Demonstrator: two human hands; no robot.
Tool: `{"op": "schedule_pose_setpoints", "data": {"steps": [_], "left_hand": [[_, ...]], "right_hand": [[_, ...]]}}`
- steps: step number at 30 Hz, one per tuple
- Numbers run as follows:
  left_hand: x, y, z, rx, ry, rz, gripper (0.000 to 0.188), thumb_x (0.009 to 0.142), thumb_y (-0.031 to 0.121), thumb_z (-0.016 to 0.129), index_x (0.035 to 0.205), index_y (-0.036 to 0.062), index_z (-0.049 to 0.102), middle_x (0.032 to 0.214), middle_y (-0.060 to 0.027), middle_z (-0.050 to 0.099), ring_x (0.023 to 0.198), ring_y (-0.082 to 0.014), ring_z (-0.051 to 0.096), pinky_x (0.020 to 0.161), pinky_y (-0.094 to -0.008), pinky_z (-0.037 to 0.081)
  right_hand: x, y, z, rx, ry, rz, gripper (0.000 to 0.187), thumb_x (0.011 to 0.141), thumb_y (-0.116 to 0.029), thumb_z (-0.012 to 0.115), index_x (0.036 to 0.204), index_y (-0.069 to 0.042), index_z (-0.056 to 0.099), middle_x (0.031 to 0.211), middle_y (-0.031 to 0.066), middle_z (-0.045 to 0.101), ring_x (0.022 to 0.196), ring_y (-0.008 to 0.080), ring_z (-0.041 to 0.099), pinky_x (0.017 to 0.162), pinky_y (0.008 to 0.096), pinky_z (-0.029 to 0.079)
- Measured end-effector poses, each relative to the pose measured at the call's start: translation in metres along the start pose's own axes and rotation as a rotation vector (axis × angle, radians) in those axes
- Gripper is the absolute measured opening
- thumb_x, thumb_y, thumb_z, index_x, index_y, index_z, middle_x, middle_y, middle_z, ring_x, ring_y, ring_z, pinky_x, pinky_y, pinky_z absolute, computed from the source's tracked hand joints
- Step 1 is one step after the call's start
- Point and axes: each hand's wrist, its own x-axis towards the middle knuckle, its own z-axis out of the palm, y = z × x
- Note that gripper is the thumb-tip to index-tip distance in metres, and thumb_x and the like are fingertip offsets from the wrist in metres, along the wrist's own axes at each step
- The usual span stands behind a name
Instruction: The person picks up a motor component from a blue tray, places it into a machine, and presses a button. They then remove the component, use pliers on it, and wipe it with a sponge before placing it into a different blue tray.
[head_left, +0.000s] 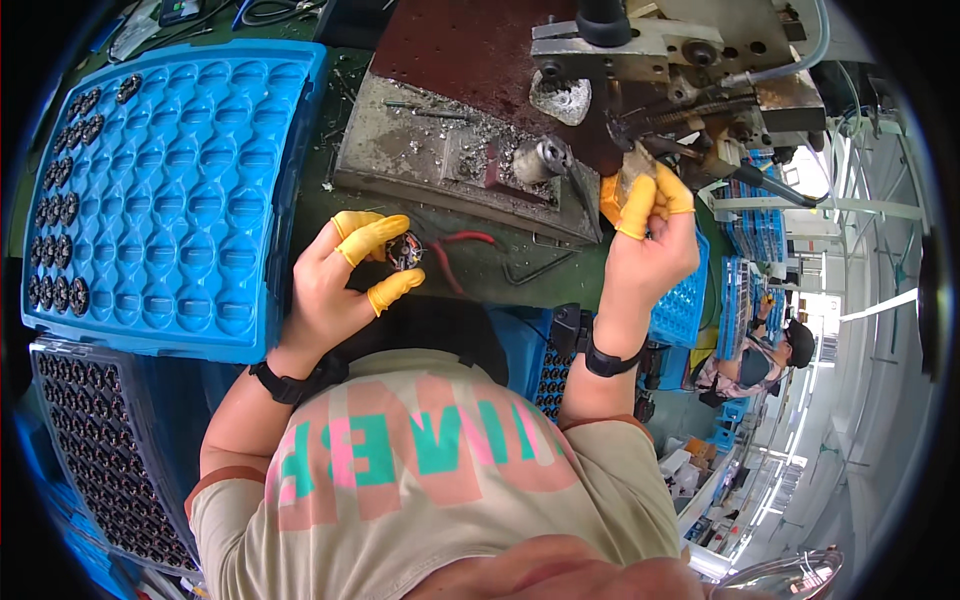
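Note:
My left hand (345, 270), with yellow finger cots on several fingers, grips a small round dark motor part with copper-coloured windings (405, 252) between fingers and thumb. Above the bench's front edge, my right hand (655, 225) is closed beside the metal press (690, 60). Its yellow-covered fingertips bend together near an orange box (610, 198) and a pale piece; what they hold, if anything, is hidden. A post-like metal fixture (540, 160) stands on the steel base between and beyond the hands, with metal shavings scattered around it.
Left of me lies a blue moulded tray (190, 345) with round black parts in its left pockets. A fuller tray (110, 450) sits below it. Red-handled pliers (465, 238) and a hex key (540, 272) lie before the steel base. Another person (750, 365) is at far right.

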Motion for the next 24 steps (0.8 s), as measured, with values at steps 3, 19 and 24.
{"op": "schedule_pose_setpoints", "data": {"steps": [3,19,24], "left_hand": [[0.001,0.000,0.002,-0.020,-0.001,-0.018,0.048,0.069,0.015,0.085,0.111,0.0018,0.067,0.094,-0.0101,0.063,0.075,-0.0203,0.059,0.067,-0.0289,0.050],[-0.002,-0.002,0.001,0.014,0.098,0.049,0.049,0.069,0.017,0.086,0.110,0.0002,0.067,0.098,-0.0108,0.063,0.077,-0.0198,0.059,0.068,-0.0287,0.049],[-0.003,-0.002,0.002,0.018,0.091,0.029,0.048,0.069,0.015,0.086,0.110,-0.0003,0.067,0.098,-0.0106,0.063,0.079,-0.0194,0.058,0.069,-0.0287,0.049]], "right_hand": [[-0.010,0.015,0.001,-0.094,-0.079,0.078,0.016,0.089,-0.007,0.067,0.105,-0.003,0.068,0.090,0.0095,0.070,0.071,0.0183,0.066,0.062,0.0297,0.053],[-0.102,-0.043,0.021,-0.198,-0.702,-0.279,0.057,0.084,-0.042,0.066,0.126,-0.005,0.059,0.128,0.0112,0.053,0.117,0.0299,0.047,0.098,0.0480,0.033],[-0.108,-0.039,0.037,-0.212,-0.707,-0.254,0.058,0.084,-0.038,0.068,0.127,-0.002,0.056,0.118,0.0145,0.052,0.112,0.0341,0.047,0.097,0.0487,0.034]]}}
